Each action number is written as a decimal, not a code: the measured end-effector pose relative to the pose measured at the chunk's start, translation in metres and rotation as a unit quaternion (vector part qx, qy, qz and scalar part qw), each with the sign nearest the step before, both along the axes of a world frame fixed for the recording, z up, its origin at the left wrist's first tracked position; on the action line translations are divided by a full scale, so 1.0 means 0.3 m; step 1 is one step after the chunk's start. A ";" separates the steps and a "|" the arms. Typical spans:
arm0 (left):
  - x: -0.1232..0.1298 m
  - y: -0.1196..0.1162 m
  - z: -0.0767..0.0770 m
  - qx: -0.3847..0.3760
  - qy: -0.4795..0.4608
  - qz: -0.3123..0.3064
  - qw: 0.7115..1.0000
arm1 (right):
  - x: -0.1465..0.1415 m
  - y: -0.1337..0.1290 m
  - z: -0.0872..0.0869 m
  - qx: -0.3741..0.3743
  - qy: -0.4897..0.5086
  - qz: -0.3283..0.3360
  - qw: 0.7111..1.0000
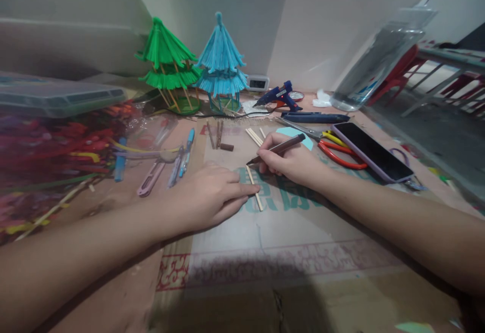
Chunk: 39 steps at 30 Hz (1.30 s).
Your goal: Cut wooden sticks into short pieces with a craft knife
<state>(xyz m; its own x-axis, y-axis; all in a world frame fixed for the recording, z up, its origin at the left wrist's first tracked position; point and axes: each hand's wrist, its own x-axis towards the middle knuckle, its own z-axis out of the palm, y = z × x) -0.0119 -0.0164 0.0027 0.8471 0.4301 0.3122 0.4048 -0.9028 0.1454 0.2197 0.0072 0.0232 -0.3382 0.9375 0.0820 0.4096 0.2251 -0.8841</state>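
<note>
A brown marker (284,145) is gripped in my right hand (290,161), its tip touching the upper end of a thin pale wooden stick (254,189). My left hand (217,191) lies flat with fingers stretched out, and a fingertip presses the stick's lower half against the board. Just beyond, a brown marker cap (227,147) lies beside several brown-coloured sticks (211,136). Several uncoloured sticks (253,136) lie behind my right hand, partly hidden by it. A cardboard sheet (227,232) with green lettering and a red patterned border is under both hands.
At the back stand green (166,50) and blue (221,52) tiered pavilion-like models. A glue gun (280,95), red-handled scissors (337,155) and a phone (371,151) are on the right. Pens (187,153), a pink cutter (150,177) and a blurred colourful heap (56,156) are left.
</note>
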 end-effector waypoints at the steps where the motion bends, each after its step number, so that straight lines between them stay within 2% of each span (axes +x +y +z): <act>1: 0.001 0.000 0.001 0.000 0.001 0.000 1.000 | 0.000 0.001 -0.001 0.000 -0.002 0.001 1.000; 18: 0.002 0.002 -0.002 -0.002 0.006 -0.002 1.000 | 0.006 0.001 0.005 -0.029 -0.001 0.014 0.999; 25: 0.001 0.000 -0.001 -0.003 0.006 -0.002 1.000 | 0.003 0.004 -0.002 -0.013 0.005 -0.003 1.000; 34: 0.000 -0.001 -0.003 -0.005 0.001 0.001 1.000 | 0.008 -0.004 0.013 -0.050 0.000 0.039 0.998; 39: 0.000 -0.001 -0.001 -0.008 0.007 0.001 1.000 | 0.004 -0.007 0.013 -0.039 0.017 0.018 0.999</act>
